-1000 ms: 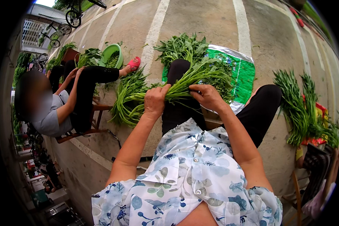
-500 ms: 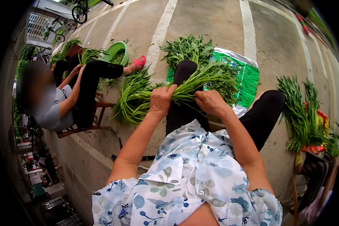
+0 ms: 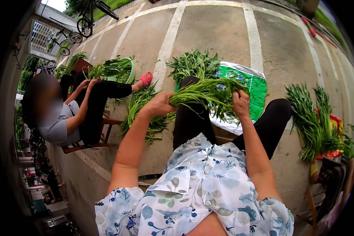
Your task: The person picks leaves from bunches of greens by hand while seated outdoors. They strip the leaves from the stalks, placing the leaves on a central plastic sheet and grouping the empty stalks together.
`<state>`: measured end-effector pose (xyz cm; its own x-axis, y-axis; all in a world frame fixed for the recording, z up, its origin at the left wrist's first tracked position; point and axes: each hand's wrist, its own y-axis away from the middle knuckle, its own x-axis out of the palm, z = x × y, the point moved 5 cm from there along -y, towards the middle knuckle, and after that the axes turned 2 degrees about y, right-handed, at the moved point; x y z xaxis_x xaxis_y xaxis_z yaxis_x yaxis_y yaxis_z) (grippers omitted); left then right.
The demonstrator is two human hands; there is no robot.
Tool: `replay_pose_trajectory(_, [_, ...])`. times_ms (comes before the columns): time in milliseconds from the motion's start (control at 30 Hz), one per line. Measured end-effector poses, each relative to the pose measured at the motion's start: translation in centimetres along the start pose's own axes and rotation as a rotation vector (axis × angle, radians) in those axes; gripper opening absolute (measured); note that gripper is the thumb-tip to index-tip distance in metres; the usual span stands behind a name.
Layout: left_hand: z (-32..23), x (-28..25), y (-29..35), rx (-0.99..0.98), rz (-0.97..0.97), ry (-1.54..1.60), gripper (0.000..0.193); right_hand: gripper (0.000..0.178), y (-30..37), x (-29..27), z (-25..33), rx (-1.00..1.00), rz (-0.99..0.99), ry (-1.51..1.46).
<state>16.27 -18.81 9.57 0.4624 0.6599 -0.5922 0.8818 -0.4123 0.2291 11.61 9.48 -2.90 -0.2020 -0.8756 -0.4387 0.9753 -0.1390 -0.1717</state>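
A bunch of water spinach [image 3: 202, 91] stretches over my left knee, leafy ends toward the right. My left hand [image 3: 159, 104] is closed round its stems. At the leafy end, my right hand [image 3: 241, 103] has its fingers closed on some leaf tips; exactly how much it grips is partly hidden. Beyond my knees lies a heap of leafy greens [image 3: 194, 65]. A green and silver sack [image 3: 257, 92] is spread beside it, with loose leaves on it. More long-stemmed greens [image 3: 139, 106] rest on the ground left of my left hand.
At the left a person [image 3: 67, 126] sits on a wooden chair [image 3: 106, 128], holding greens near a green basin [image 3: 132, 72]. Bundles of greens [image 3: 312, 126] lie on the right by another seated person's leg [image 3: 328, 177]. Bicycles [image 3: 84, 25] stand far left.
My hands have moved apart: the left leftward along the stems, the right rightward and up to the leaf tips. The person at left has brought their greens over the basin.
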Motion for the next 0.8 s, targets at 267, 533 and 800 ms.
replay_pose_trajectory(267, [-1.1,-1.6,1.0,-0.177,0.079,0.934,0.038,0.02,1.5,-3.8,-5.0,0.603,-0.065,-0.67])
replay_pose_trajectory(533, [-1.4,-1.7,0.1,-0.094,0.06,1.413,0.037,0.031,1.1,-2.0,-7.2,0.257,-0.013,-0.292])
replay_pose_trajectory(800, [-2.9,-2.3,-2.7,0.057,-0.03,1.661,0.027,0.048,1.9,-1.0,-6.7,0.283,0.19,-0.243])
